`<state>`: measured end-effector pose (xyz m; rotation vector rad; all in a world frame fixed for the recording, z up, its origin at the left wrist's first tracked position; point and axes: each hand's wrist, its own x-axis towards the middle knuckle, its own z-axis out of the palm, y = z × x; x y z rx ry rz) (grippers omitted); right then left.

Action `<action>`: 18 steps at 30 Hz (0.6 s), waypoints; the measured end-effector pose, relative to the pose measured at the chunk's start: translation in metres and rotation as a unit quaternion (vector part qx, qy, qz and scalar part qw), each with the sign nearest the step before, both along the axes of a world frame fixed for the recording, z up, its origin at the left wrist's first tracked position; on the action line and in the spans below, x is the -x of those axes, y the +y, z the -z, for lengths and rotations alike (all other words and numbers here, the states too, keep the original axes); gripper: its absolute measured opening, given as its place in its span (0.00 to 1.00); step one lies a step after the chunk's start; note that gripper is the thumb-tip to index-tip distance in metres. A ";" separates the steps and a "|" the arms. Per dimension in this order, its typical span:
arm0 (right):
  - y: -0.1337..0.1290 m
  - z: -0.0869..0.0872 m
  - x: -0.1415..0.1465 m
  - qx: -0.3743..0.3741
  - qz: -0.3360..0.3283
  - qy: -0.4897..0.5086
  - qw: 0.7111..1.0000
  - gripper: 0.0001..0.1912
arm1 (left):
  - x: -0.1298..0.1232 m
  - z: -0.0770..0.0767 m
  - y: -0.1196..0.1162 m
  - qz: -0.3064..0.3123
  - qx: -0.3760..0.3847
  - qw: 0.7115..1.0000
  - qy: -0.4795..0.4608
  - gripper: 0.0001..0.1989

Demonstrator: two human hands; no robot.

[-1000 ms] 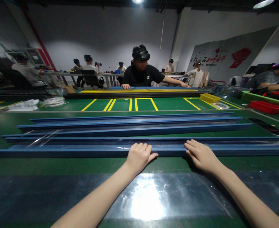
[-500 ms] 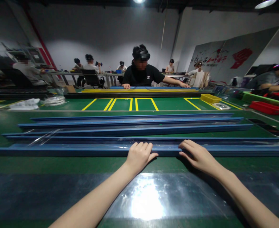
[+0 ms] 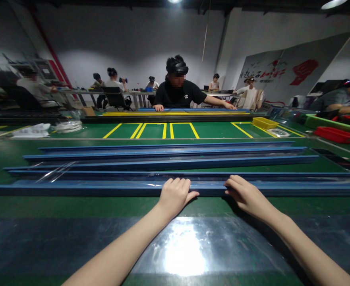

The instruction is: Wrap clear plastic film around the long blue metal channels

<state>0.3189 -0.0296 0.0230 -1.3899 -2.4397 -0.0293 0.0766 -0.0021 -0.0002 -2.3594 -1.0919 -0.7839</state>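
Note:
A long blue channel-shaped profile (image 3: 88, 190) lies across the green table (image 3: 109, 206) in front of me. My left hand (image 3: 174, 198) is closed over its near edge, fingers curled inside the channel and thumb pointing right along the outer side. To the right, my right hand (image 3: 246, 195) grips the same edge, its fingers bent over the top and its thumb on the near side. Clear film shows inside the channel. Behind it lie several more blue profiles (image 3: 163, 166), roughly parallel, with shiny clear strips (image 3: 55, 172) crossing them at the left.
A wide transparent sheet (image 3: 73, 246) covers the near table. A dark flat phone-like object (image 3: 337, 159) lies at right. Farther off are a yellow tray (image 3: 264, 123), a red tray (image 3: 337, 135) and coiled white material (image 3: 69, 127). A co-worker (image 3: 179, 93) touches profiles across the table.
My right thumb has drawn slightly closer to the fingers. Otherwise both hands and the profiles stay in nearly the same place.

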 end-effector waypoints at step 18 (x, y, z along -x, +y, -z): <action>0.001 0.005 0.004 -0.053 0.043 -0.088 0.994 0.11 | -0.002 -0.002 -0.002 -0.012 0.056 0.997 0.051 0.14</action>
